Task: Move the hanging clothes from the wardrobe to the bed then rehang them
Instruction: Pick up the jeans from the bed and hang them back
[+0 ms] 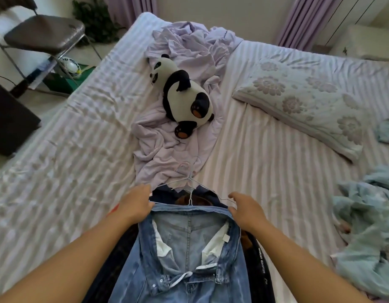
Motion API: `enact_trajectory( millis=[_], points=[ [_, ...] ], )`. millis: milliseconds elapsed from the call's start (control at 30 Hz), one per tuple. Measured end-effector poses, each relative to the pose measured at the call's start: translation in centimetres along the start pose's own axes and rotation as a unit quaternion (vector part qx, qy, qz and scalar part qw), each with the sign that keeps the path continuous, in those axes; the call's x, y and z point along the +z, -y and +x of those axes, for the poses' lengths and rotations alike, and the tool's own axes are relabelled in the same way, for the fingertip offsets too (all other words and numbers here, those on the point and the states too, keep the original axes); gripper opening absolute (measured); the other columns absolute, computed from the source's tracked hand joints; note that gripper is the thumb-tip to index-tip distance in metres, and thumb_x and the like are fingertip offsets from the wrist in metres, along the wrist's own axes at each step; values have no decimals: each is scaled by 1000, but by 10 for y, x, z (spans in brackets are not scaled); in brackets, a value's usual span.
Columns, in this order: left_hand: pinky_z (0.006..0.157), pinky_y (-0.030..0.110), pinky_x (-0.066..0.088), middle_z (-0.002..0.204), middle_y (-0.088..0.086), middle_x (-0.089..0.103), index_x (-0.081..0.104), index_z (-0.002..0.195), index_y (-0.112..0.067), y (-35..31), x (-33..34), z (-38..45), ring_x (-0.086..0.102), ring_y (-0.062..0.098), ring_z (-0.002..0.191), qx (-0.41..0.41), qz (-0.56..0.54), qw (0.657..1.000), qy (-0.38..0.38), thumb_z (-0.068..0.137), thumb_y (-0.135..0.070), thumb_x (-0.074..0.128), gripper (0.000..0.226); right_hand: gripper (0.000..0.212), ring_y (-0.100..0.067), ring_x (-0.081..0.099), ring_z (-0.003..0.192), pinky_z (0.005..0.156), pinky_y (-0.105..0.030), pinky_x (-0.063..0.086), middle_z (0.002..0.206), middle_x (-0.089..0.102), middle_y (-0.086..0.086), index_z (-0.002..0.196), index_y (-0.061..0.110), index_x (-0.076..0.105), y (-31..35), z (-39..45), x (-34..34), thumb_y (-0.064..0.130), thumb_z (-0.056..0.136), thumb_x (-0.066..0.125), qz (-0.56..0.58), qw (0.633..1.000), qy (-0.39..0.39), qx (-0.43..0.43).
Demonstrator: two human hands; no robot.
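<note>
1. Blue jeans (184,248) lie on top of a small pile of darker clothes (258,259) at the near edge of the bed (265,149), waistband toward the middle of the bed, legs running off the bottom of the view.
2. Left hand (135,203) grasps the left end of the waistband, fingers curled over it. Right hand (244,207) grasps the right end the same way.
3. White wire hangers (190,182) stick out just beyond the waistband, hooks pointing toward the crumpled lilac sheet (178,147). One thin wire runs along the top of the waistband between the hands; cannot tell whether the fingers pinch it too.
4. Handling, as I judge it: denim is heavy for cloth and floppy, will sag and fold if lifted from one corner. Not slippery, not fragile.
5. Wire hangers look thin and bendy, and the hooks sit close together, so they could snag each other.
6. Best hold: waistband at both ends as now, or hanger hook plus waistband, so the jeans do not slide off the wire.
7. Risk: lifting the jeans may drag the dark garments beneath, since their hangers overlap.
8. Nearby, apart from the pile: panda plush (184,99), flowered pillow (303,103), pale green cloth (368,226) on the right.
</note>
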State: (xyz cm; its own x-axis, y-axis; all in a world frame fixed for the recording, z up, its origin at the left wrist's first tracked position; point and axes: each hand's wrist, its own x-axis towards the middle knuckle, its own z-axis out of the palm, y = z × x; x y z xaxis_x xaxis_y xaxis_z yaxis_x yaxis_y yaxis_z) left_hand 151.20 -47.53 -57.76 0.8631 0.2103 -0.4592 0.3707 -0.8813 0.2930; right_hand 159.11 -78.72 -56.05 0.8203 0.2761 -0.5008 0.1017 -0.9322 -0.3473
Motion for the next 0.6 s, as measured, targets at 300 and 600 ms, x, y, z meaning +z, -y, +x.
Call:
enact_trajectory(
  millis=[300,600],
  points=[
    [88,37,45,121,9,55,48,116,-13,22,46,61,54,28,110,-5,-1,999,39,89,-31,63,36,49,-27,50,121,97,-36,45,139,51,-5,141,18,40,-5,62,46,24,95,57,-48,997,60,-5],
    [83,32,41,118,9,46,44,121,-15,25,64,60,47,26,108,-28,41,999,0,85,-36,67,47,24,-22,53,106,83,-31,45,113,57,0,116,23,57,-6,69,54,37,95,55,-50,998,27,10]
  ],
)
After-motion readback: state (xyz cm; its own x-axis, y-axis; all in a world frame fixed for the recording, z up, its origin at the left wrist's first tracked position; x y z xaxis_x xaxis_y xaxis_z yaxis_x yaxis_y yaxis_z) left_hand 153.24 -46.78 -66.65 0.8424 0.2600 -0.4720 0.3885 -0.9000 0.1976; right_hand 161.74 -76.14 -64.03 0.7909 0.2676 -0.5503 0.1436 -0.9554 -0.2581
